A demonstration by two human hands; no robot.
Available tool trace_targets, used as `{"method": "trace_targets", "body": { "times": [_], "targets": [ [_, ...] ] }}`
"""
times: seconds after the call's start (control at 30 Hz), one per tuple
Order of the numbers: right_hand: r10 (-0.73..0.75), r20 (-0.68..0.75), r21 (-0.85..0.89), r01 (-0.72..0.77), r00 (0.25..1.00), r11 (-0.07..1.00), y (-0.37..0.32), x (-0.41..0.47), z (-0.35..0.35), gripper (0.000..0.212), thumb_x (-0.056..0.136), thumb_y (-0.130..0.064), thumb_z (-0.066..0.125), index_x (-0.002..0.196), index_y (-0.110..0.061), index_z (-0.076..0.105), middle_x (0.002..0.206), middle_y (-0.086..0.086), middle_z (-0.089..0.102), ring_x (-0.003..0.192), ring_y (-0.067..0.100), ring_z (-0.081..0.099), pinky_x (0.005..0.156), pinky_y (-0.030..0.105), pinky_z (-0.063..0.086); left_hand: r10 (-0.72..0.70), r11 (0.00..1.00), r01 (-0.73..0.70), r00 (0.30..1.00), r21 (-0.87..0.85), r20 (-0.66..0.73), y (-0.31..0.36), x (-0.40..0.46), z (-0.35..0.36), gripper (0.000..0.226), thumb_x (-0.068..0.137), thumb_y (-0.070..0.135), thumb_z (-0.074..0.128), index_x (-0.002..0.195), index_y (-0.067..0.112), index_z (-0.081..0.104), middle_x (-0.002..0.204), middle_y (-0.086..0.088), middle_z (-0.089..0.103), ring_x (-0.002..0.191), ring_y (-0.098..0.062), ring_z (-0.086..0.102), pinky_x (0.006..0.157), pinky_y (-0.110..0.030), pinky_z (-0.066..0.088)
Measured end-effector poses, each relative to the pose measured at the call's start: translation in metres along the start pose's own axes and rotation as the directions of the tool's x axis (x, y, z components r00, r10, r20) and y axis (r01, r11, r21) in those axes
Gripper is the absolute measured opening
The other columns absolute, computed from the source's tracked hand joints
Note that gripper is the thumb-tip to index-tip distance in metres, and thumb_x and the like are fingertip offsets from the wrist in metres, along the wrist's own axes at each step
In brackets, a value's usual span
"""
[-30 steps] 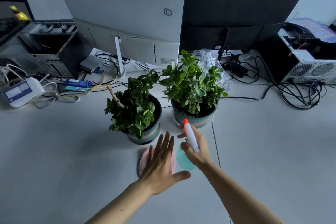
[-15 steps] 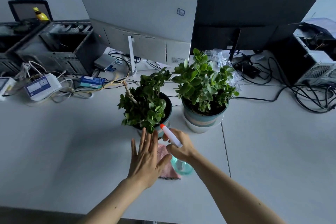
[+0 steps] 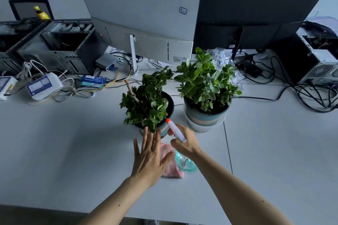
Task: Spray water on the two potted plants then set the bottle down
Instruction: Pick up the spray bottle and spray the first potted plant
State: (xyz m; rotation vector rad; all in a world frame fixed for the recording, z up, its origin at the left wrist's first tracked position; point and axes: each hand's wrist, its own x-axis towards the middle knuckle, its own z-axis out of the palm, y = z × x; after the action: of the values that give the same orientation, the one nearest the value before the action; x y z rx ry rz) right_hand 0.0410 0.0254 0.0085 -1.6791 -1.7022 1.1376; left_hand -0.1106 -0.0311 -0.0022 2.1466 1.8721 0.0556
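Two leafy potted plants stand side by side on the white desk: the left plant (image 3: 146, 100) in a dark-rimmed teal pot, the right plant (image 3: 204, 86) in a teal pot on a white saucer. My right hand (image 3: 184, 144) grips a spray bottle (image 3: 176, 130) with a white head, an orange nozzle and a translucent teal body. The nozzle points up-left at the left plant's lower leaves. My left hand (image 3: 150, 155) hovers flat with fingers spread, just in front of the left pot, over a pink cloth (image 3: 171, 168).
Behind the plants stand a white monitor (image 3: 142, 20) and a black monitor (image 3: 256, 5). Open computer cases (image 3: 60, 45) and small boxes with tangled cables fill the left; another case (image 3: 318, 56) and black cables sit at the right. The desk's front edge runs near my forearms.
My right hand has swung the bottle from in front of the right pot to the left plant, its nozzle now at that plant's leaves. My left hand stays spread over the cloth.
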Motion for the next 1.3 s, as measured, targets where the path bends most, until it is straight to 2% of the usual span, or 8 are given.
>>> {"method": "trace_targets", "body": {
  "times": [0.2,0.5,0.63,0.73,0.93,1.0,1.07,1.3],
  "targets": [
    [0.026,-0.028,-0.045,-0.028,0.999,0.999,0.002,0.0,0.002,0.016,0.07,-0.004,0.057,0.071,-0.02,0.056,0.081,0.012,0.069,0.077,0.034,0.064,0.068,0.047,0.059,-0.004,1.0,0.004,1.0,0.003,0.002,0.001,0.0,0.0,0.087,0.075,0.077,-0.013,0.142,0.024,-0.031,0.158,-0.005,-0.022,0.138,-0.016,-0.036,0.11,-0.045,-0.022],
    [-0.035,-0.043,0.045,0.037,0.998,0.998,0.007,0.0,-0.003,0.038,0.055,-0.019,0.053,0.091,-0.011,0.061,0.087,0.02,0.064,0.082,0.039,0.058,0.07,0.048,0.053,-0.016,1.0,0.016,1.0,-0.017,0.007,0.003,0.001,0.001,0.09,0.075,0.077,-0.01,0.145,0.023,-0.026,0.157,-0.006,-0.025,0.138,-0.015,-0.037,0.11,-0.046,-0.022],
    [-0.176,-0.105,0.092,0.186,0.979,0.978,0.01,0.005,-0.002,0.045,0.062,-0.021,0.054,0.106,-0.01,0.058,0.083,0.007,0.058,0.072,0.023,0.05,0.063,0.033,0.045,-0.035,0.999,0.035,0.999,0.011,-0.007,0.004,0.001,0.0,0.086,0.078,0.077,-0.007,0.142,0.024,-0.029,0.159,-0.006,-0.02,0.139,-0.017,-0.034,0.111,-0.047,-0.02],
    [-0.265,-0.182,0.064,0.28,0.947,0.958,0.011,0.009,-0.002,0.064,0.067,-0.036,0.047,0.125,-0.008,0.054,0.106,0.001,0.06,0.091,-0.002,0.046,0.078,0.011,0.039,-0.05,0.999,0.05,0.999,0.004,-0.017,0.003,0.001,0.001,0.082,0.082,0.076,0.0,0.139,0.026,-0.032,0.158,-0.006,-0.02,0.141,-0.018,-0.031,0.113,-0.051,-0.016],
    [-0.325,-0.132,-0.052,0.321,0.936,0.946,0.009,0.024,-0.013,0.096,0.075,-0.085,0.022,0.143,-0.02,0.041,0.152,0.003,0.044,0.135,0.017,0.045,0.102,0.033,0.042,-0.076,0.997,0.075,0.997,-0.019,-0.018,0.004,0.002,0.0,0.085,0.08,0.076,0.0,0.139,0.026,-0.034,0.157,-0.005,-0.022,0.142,-0.017,-0.027,0.113,-0.052,-0.017],
    [-0.338,-0.116,-0.091,0.329,0.934,0.94,0.006,0.029,-0.016,0.073,0.08,-0.057,0.046,0.144,-0.023,0.04,0.154,-0.001,0.04,0.133,0.021,0.049,0.096,0.041,0.051,-0.088,0.996,0.088,0.996,-0.012,-0.021,0.004,0.002,-0.001,0.084,0.079,0.077,-0.004,0.14,0.026,-0.033,0.158,-0.004,-0.02,0.143,-0.017,-0.025,0.111,-0.053,-0.018],
    [-0.352,-0.102,-0.137,0.337,0.93,0.931,0.008,0.032,-0.016,0.078,0.067,-0.027,0.051,0.144,-0.023,0.041,0.155,-0.005,0.038,0.126,0.023,0.056,0.084,0.043,0.056,-0.098,0.995,0.098,0.995,-0.003,-0.035,0.004,0.002,-0.001,0.084,0.077,0.078,-0.008,0.139,0.027,-0.032,0.158,-0.002,-0.018,0.144,-0.015,-0.022,0.111,-0.054,-0.017],
    [-0.396,0.0,-0.231,0.385,0.918,0.894,0.014,0.033,-0.019,0.083,0.066,-0.017,0.049,0.148,-0.025,0.034,0.16,-0.007,0.028,0.136,0.014,0.045,0.08,0.037,0.057,-0.103,0.994,0.105,0.993,0.039,-0.051,-0.001,0.005,0.0,0.076,0.081,0.076,-0.005,0.137,0.031,-0.032,0.157,0.0,-0.017,0.144,-0.015,-0.019,0.111,-0.059,-0.011]
  ]
}}
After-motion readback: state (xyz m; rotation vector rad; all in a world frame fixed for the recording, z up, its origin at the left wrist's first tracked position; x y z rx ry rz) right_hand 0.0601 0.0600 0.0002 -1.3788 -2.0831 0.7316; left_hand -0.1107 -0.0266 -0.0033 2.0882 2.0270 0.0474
